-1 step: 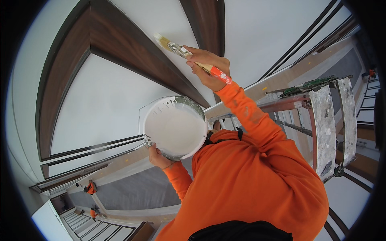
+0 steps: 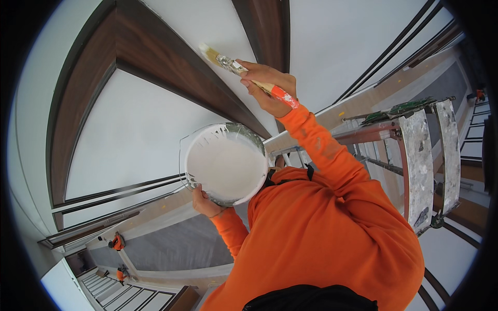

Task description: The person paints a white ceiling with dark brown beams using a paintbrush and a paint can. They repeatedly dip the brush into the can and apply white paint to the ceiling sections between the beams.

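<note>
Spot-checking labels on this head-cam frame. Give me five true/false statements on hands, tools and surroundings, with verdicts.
1. The right hand holds a paintbrush. True.
2. The left hand grips a bucket at its side. True.
3. The brush's bristles are dipped inside the bucket. False: they are outside it, farther up the picture.
4. Both sleeves are blue. False: the right sleeve and the left sleeve are orange.
5. The stepladder at the picture's right is spotless. False: its pale boards are heavily stained.
</note>
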`<action>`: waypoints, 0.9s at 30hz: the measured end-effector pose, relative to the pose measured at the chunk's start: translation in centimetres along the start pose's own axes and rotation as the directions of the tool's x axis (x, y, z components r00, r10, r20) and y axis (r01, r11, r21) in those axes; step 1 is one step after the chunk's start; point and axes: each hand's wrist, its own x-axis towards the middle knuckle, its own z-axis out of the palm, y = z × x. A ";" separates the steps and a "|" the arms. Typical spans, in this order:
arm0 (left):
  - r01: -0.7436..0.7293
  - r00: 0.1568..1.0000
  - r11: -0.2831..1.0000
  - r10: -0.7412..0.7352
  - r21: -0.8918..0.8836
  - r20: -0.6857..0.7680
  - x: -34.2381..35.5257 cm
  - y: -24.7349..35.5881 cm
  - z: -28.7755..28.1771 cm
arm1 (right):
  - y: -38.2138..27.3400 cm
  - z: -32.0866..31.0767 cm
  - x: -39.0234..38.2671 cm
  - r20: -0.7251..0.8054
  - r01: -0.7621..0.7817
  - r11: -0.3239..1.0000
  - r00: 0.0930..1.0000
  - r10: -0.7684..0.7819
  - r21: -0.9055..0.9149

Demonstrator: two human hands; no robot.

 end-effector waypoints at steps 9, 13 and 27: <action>-0.001 0.999 1.000 0.000 0.021 0.033 0.2 -0.6 -0.5 | 0.6 -0.7 -1.1 0.072 -0.016 1.000 0.997 0.018 -0.023; 0.010 1.000 1.000 -0.010 0.001 0.015 -0.2 -0.4 -0.3 | 0.9 -0.8 -1.7 0.098 -0.042 0.999 0.994 0.043 -0.013; 0.005 1.000 1.000 -0.005 0.016 0.013 -0.9 0.4 -0.5 | 1.7 -1.4 -3.6 0.106 -0.095 0.990 0.989 0.107 -0.105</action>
